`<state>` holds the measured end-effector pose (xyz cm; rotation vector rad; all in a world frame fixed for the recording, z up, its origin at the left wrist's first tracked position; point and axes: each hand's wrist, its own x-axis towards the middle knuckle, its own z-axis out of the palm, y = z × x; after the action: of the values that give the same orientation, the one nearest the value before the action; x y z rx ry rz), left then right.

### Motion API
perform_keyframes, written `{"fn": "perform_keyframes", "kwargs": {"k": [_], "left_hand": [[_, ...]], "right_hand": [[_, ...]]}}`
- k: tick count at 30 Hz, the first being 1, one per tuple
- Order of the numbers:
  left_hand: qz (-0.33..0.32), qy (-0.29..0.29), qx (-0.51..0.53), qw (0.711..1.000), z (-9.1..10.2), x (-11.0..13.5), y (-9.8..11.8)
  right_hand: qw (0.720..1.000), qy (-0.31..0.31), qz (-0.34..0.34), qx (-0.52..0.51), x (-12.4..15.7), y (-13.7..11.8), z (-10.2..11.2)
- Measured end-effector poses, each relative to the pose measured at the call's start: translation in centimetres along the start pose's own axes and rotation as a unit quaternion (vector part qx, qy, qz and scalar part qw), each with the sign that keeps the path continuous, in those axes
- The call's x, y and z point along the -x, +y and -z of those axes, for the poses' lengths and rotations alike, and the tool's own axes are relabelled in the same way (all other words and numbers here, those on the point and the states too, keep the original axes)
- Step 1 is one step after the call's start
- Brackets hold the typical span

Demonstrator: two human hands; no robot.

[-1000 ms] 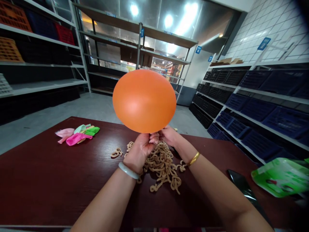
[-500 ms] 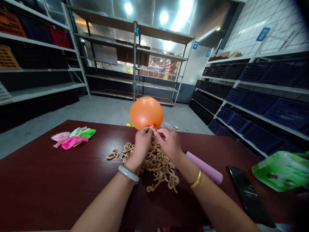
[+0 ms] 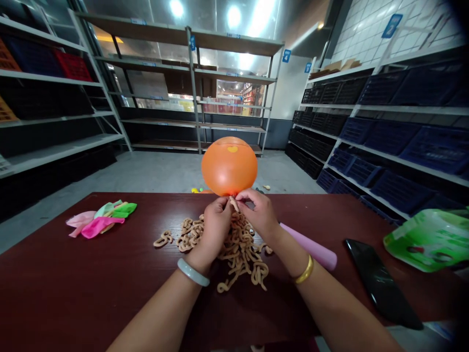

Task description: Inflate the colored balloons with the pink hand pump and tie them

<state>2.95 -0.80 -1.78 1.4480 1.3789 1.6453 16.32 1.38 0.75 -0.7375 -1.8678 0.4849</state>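
An inflated orange balloon (image 3: 229, 168) with a yellow mark stands upright just beyond my fingertips, its neck end down. My left hand (image 3: 218, 220) is closed in a pinch at the neck. From the other side, my right hand (image 3: 261, 211) pinches the same spot with thumb and forefinger. A short tan, rope-like piece (image 3: 234, 204) shows between the two hands; which fingers grip it is hard to make out. Below them lies a heap of curled tan pieces (image 3: 244, 259), partly hidden by my left hand and wrist.
Flat pink and green balloons (image 3: 98, 222) lie at the left of the dark red table (image 3: 91, 288). To the right are a pink cylinder (image 3: 311, 247), a black phone-like slab (image 3: 381, 281) and a green pouch (image 3: 427, 242). Shelving with crates (image 3: 388, 146) stands beyond.
The balloon looks slightly larger and more upright, with its yellow mark now facing me. The tan piece between my fingers hangs lower. My view has shifted a little.
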Motion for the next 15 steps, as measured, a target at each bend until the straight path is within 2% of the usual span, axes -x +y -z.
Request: {"fn": "perform_keyframes", "kwargs": {"k": [4, 9, 15], "left_hand": [[-0.051, -0.004, -0.072, 0.996, 0.06, 0.64, 0.68], [-0.123, -0.004, -0.179, 0.976, 0.27, 0.83, 0.96], [-0.13, 0.001, -0.22, 0.967, 0.15, 0.62, 0.39]], "right_hand": [[0.999, -0.005, -0.035, -0.028, -0.11, 0.09, 0.25], [0.995, -0.016, -0.096, -0.029, -0.21, -0.29, 0.61], [0.99, -0.03, -0.137, 0.0, -0.21, -0.86, 0.88]]}}
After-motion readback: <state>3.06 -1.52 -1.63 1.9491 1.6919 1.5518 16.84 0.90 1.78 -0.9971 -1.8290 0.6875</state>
